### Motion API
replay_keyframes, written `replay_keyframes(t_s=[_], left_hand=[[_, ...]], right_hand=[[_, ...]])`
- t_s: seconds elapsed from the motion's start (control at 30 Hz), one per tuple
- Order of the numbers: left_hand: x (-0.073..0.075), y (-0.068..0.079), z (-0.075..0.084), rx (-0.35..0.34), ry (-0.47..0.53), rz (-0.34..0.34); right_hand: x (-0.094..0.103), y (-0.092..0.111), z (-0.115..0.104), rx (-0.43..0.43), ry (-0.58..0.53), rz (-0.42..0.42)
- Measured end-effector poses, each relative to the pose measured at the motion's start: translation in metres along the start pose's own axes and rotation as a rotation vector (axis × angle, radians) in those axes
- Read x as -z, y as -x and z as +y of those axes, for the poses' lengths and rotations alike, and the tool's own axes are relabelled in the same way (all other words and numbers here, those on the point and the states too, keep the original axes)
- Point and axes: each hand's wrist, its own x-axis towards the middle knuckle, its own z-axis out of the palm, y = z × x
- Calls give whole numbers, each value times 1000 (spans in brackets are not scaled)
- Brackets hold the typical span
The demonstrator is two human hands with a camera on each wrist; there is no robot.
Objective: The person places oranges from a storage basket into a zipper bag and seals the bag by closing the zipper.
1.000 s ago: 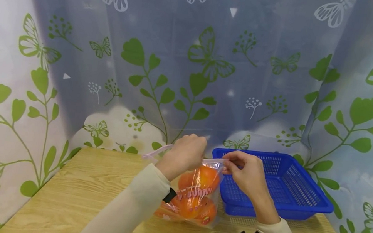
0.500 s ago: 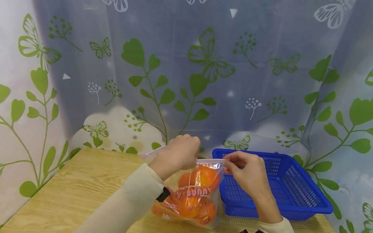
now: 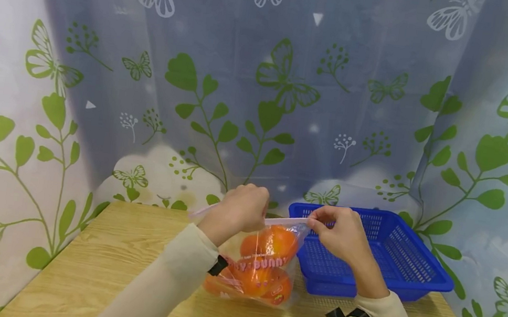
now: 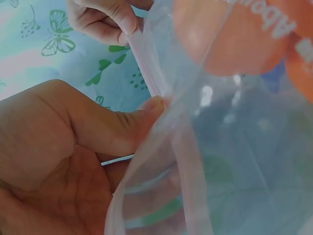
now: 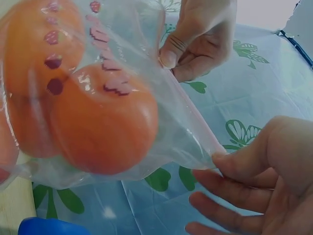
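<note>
A clear zip-lock bag (image 3: 291, 269) with pink lettering holds several smooth orange round fruits (image 3: 263, 278) over the table. My left hand (image 3: 243, 207) pinches the pale pink zip strip (image 5: 195, 115) along the bag's top, thumb on one side and fingers behind the film. At the strip's right end, my right hand (image 3: 337, 232) pinches the corner between thumb and index finger. The other fingers of that hand are spread loosely in the right wrist view. Left of my left hand, the bag's two edges stand apart (image 4: 146, 196) in the left wrist view.
A blue plastic basket (image 3: 424, 282) with slotted sides stands right behind the bag, overlapped by my right hand. The wooden table (image 3: 128, 249) runs up to a curtain (image 3: 220, 43) printed with butterflies and leaves on the back and sides.
My left hand has slid left along the zip strip, baring more of it between the hands. The bag has shifted slightly left. My right hand keeps its pinch on the corner, moving slightly right.
</note>
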Motion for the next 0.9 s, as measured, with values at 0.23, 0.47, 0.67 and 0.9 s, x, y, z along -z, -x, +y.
replay_keyframes(t_s=[0.23,0.47,0.67,0.9], left_hand=[[1,2,-8,10,-22,14],[0,4,-19,1,1,11],[3,6,-27,9,-27,8],[6,9,-38,20,-12,-11]], right_hand=[[5,-3,0,-4,-12,-24],[6,-3,3,-28,16,-25],[7,-4,6,-33,17,-29],[8,-4,8,-30,30,-49]])
